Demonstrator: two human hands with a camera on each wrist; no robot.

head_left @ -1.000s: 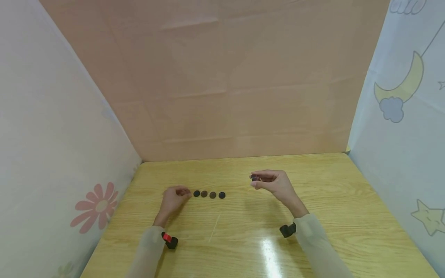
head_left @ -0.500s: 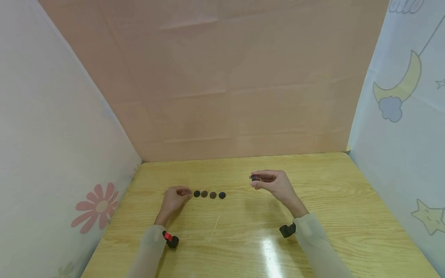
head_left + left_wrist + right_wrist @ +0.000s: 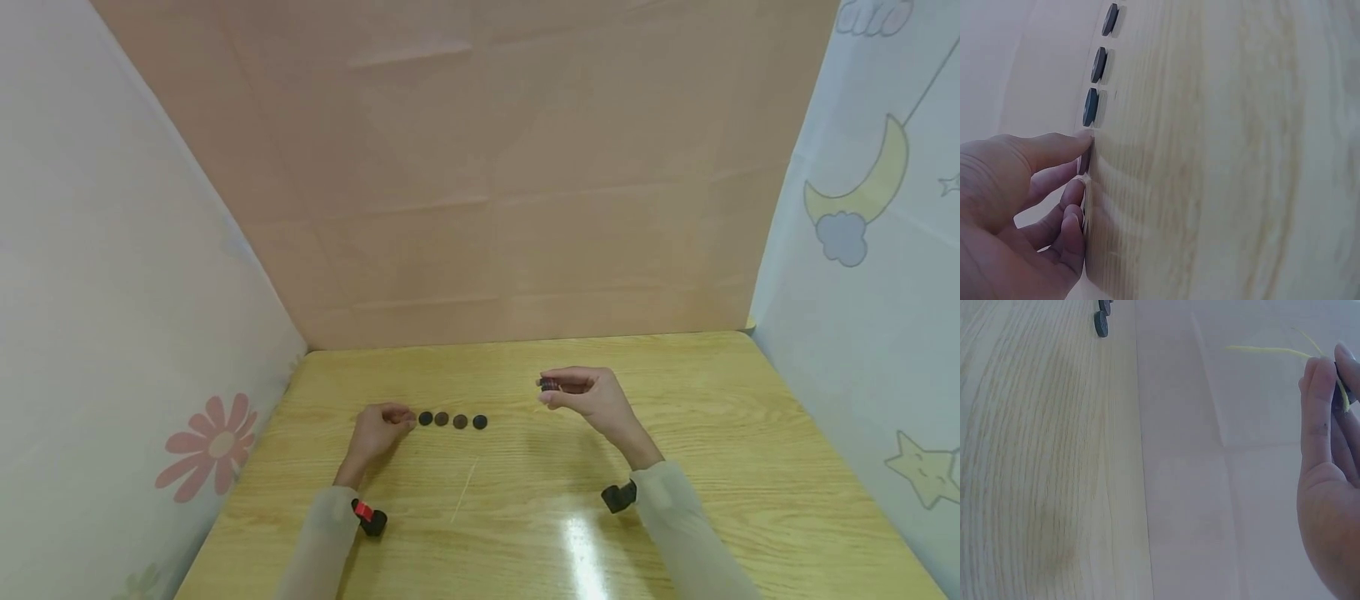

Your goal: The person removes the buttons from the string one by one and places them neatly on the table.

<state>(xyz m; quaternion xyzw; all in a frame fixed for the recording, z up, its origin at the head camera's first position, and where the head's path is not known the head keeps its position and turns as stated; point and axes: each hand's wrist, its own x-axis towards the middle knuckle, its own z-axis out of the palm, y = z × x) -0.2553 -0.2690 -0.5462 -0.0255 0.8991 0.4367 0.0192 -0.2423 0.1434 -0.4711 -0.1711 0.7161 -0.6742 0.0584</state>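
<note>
Wooden table (image 3: 525, 525), with right hand (image 3: 597, 397) raised above it and left hand (image 3: 375, 429) low at its surface.
Beside the left hand runs a row of four dark discs (image 3: 460, 422); the right hand holds a small striped dark bundle (image 3: 550, 384); the left pinches another disc (image 3: 1085, 161), in line with the row. Yellow thread (image 3: 1272, 349) extends from the right hand.
</note>
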